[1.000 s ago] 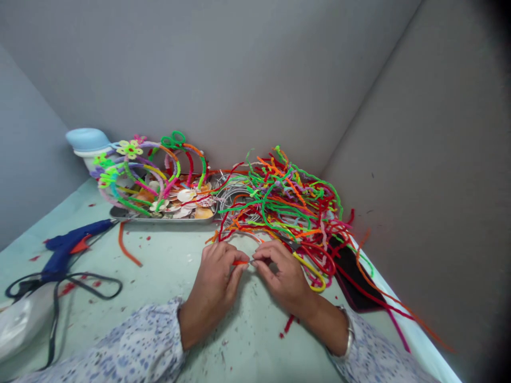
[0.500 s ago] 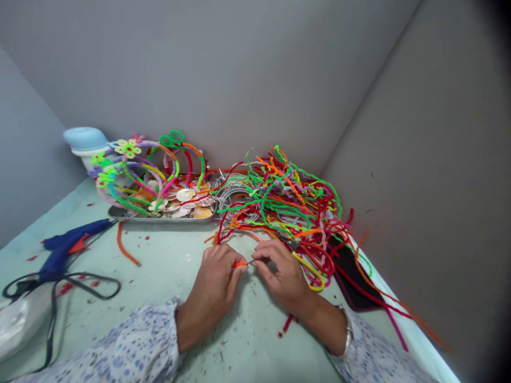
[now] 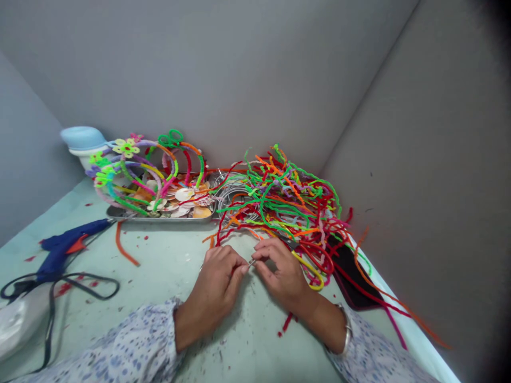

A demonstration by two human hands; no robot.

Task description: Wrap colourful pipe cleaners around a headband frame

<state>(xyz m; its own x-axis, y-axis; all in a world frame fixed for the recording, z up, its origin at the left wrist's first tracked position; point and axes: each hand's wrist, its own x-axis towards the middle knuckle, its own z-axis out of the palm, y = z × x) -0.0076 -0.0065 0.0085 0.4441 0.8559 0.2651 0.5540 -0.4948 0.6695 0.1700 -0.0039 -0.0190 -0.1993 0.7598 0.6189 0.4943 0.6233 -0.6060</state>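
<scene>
My left hand (image 3: pixel 219 284) is closed in a pinch, with the tip of a thin grey wire (image 3: pixel 251 263) between thumb and forefinger. A bit of red shows under its fingers. Just to its right, my right hand (image 3: pixel 282 275) pinches the other visible end of the same wire, thumb against forefinger. Only a short length shows in the gap; the rest is hidden by the fingers. Directly behind the hands lies a tangled heap of coloured pipe cleaners (image 3: pixel 287 194). Yellow-handled scissors (image 3: pixel 310 268) rest beside my right hand, partly under the heap.
A metal tray (image 3: pixel 167 219) holds seashells and several pipe-cleaner headbands (image 3: pixel 149 143). Coiled wire (image 3: pixel 235 199) sits beside it. At left lie a blue glue gun (image 3: pixel 66 247) with its cord and an orange pipe cleaner (image 3: pixel 124 247). A dark phone-like slab (image 3: pixel 355 282) lies right.
The orange piece that stuck out of my left fingers is now out of sight, and the bare wire shows between the hands. Both hands stay in nearly the same place.
</scene>
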